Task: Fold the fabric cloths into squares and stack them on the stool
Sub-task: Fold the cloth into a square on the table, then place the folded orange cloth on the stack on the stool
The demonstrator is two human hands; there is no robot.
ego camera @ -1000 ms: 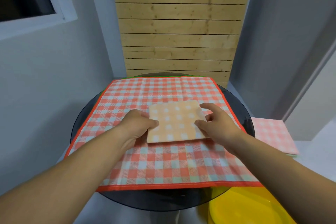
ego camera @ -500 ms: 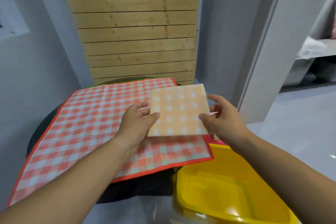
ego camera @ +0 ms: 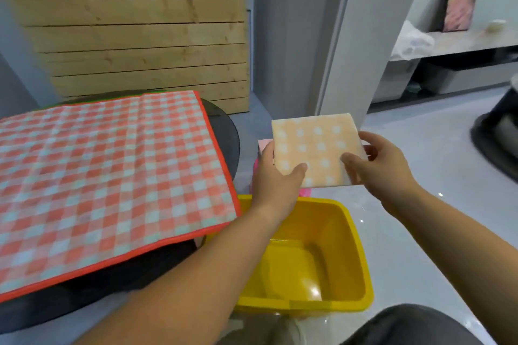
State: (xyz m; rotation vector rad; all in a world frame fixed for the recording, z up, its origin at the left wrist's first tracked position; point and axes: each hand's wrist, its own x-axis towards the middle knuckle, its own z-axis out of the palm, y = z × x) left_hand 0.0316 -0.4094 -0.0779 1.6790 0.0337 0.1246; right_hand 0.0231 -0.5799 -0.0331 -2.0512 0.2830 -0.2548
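Just right of the tabletop, both hands held a folded orange cloth with pale spots in the air, roughly level. The left hand pinched its near-left corner, thumb on top; the right hand gripped the near-right edge the same way. Beneath the cloth a pink surface peeked out, too hidden to identify. A yellow tub stood on the floor, nearer, under the forearms. A red checked cloth lay spread over the dark round tabletop at left.
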